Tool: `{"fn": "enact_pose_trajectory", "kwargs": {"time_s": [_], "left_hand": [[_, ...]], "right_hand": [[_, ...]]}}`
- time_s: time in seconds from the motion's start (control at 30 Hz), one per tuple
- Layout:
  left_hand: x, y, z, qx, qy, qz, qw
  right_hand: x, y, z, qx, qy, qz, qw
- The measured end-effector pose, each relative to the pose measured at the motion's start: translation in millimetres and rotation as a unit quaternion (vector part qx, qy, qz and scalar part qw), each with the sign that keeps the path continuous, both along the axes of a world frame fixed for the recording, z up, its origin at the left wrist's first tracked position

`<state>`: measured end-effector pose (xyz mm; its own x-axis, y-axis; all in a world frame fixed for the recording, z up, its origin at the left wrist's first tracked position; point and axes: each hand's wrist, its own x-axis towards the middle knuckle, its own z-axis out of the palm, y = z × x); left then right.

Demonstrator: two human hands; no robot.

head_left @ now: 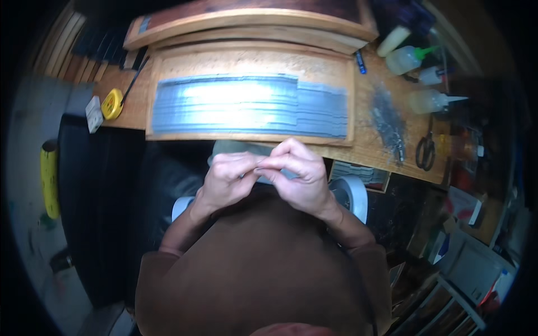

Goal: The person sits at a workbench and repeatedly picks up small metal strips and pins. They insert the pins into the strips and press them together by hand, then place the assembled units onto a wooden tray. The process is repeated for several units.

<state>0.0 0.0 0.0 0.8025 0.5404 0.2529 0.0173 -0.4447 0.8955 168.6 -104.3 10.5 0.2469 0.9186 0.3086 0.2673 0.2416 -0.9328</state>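
Observation:
My left hand [228, 176] and my right hand [300, 178] meet in front of my chest, just off the near edge of the bench. Fingers and thumbs on both are pinched together at the fingertips. Whatever lies between them is too small or too hidden to name. Just beyond the hands is a shallow wooden tray [252, 51]. Rows of thin, shiny grey-blue strips [224, 106] lie closely packed in it, with a bright glare on the left part. A second group of strips [322, 109] sits at the right, set slightly lower.
More wooden trays [252, 17] are stacked behind. A yellow tape measure [112, 104] and a white box [94, 115] stand left. On the right are a pile of dark fine pieces [386, 120], black-handled scissors [426, 154], a green-tipped bottle [404, 59] and a white-nozzled bottle [428, 102].

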Motion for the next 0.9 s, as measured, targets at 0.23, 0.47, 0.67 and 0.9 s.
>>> {"fn": "enact_pose_trajectory", "kwargs": {"time_s": [0.23, 0.47, 0.67, 0.9], "left_hand": [[-12, -14, -36, -0.048, 0.002, 0.027, 0.998], [-14, -11, -39, -0.131, 0.014, 0.034, 0.991], [-12, -8, -40, -0.098, 0.019, 0.037, 0.994], [-12, -7, -40, -0.108, 0.036, 0.026, 0.993]], "right_hand": [[-16, -8, -34, -0.009, -0.006, -0.033, 0.999], [-14, -3, -37, -0.053, 0.089, -0.009, 0.995], [-8, -1, -40, -0.057, 0.077, -0.008, 0.995], [-7, -2, -43, -0.064, 0.101, 0.001, 0.993]]}}
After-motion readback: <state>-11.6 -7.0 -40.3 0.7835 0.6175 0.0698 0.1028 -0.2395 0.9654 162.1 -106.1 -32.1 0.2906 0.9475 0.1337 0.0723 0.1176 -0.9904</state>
